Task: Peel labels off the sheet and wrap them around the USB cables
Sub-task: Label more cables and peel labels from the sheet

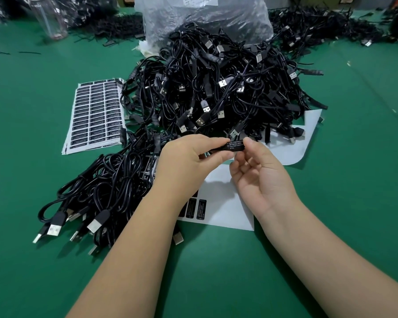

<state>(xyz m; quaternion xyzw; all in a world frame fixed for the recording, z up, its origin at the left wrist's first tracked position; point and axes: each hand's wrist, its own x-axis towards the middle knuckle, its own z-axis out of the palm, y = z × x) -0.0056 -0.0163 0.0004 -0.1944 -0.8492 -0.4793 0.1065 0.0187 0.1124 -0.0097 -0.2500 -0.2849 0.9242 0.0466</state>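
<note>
i see a black white-lettered label [235,146] pinched between my left hand [189,160] and right hand [260,173], raised near the cable pile [216,83].

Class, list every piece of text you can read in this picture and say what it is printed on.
"LED CONTROLLER" on the label pinched by the left hand and right hand; its smaller lines are blurred.
Labels on the full sheet: too small.
Labels on the near sheet: blurred.
Bag sticker: unreadable.

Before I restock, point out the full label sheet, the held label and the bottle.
Label sheet [97,113], head view, sheet middle.
Held label [235,145], head view, printed face.
Bottle [48,17], head view, clear body.
</note>
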